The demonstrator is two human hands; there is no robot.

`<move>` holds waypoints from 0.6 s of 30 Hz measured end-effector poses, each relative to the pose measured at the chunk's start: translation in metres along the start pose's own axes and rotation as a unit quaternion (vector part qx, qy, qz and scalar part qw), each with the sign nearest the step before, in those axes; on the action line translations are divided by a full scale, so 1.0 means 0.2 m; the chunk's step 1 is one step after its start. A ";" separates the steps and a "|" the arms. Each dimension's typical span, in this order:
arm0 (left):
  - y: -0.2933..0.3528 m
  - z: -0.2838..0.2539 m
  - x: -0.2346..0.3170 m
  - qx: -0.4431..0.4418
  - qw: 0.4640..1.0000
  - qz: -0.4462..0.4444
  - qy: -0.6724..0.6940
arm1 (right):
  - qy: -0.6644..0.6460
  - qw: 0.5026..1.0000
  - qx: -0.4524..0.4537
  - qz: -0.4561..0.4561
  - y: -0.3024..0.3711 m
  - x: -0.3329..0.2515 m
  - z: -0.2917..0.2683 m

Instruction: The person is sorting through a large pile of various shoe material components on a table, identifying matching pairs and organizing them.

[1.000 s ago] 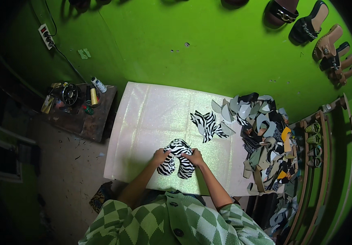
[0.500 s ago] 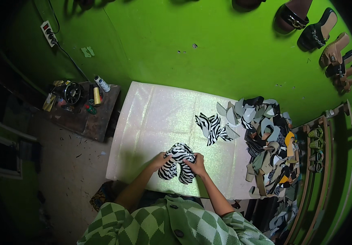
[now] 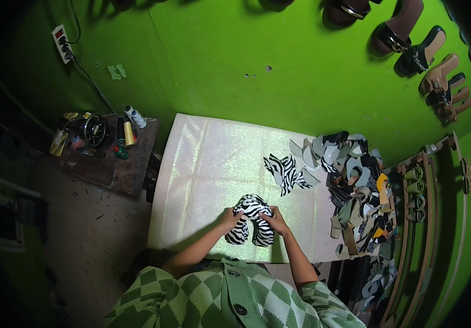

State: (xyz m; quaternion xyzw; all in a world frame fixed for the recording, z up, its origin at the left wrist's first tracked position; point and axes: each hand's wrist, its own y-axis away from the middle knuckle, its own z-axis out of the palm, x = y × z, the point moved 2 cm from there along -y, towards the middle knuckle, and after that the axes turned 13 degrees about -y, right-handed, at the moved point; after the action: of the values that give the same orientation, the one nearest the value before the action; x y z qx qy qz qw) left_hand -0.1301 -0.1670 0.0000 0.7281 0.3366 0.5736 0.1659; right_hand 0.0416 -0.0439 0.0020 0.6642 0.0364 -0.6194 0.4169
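Between my two hands is a zebra-striped U-shaped padded piece (image 3: 253, 204), its curve pointing away from me and its two ends toward my body. My left hand (image 3: 231, 218) grips its left side, thumb on top. Opposite it, my right hand (image 3: 275, 220) pinches the right side in the same way. The piece is at the near part of the table, which has a shiny pale cover (image 3: 202, 175). Farther off and to the right lie zebra-striped cut pieces (image 3: 287, 174), loosely spread. My fingers under the piece are hidden.
A heap of cut scraps (image 3: 358, 177) covers the table's right end and spills below it. At the left, a sewing machine (image 3: 94, 130) and thread cones (image 3: 129, 133) stand on a dark table (image 3: 120, 177). Sandals line the green wall (image 3: 219, 65) and a wooden rack (image 3: 424, 218) at right.
The view has shifted a little. My hands and the padded piece appear slightly farther right, and the gap between the piece's two ends looks wider. Both hands keep their hold.
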 end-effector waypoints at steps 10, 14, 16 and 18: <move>0.06 -0.58 0.07 0.067 0.994 0.033 0.077 | -0.116 0.986 -0.120 0.008 -0.28 -0.33 0.48; -0.14 -0.95 0.11 0.187 0.980 0.017 0.059 | -0.096 0.987 -0.125 -0.027 -0.60 -0.49 0.79; -0.28 -1.17 0.14 0.216 0.971 0.067 0.082 | -0.111 0.979 -0.170 -0.032 -0.79 -0.57 0.93; -0.46 -1.42 0.11 0.235 0.968 0.071 0.059 | -0.130 0.973 -0.186 -0.031 -0.95 -0.67 1.12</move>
State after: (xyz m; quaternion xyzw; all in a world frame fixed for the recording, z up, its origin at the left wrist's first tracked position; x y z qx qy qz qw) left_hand -0.4250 -0.1276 0.0389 0.7335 0.4187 0.5307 -0.0711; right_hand -0.2733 0.0084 0.0465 0.4869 0.1172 -0.6954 0.5153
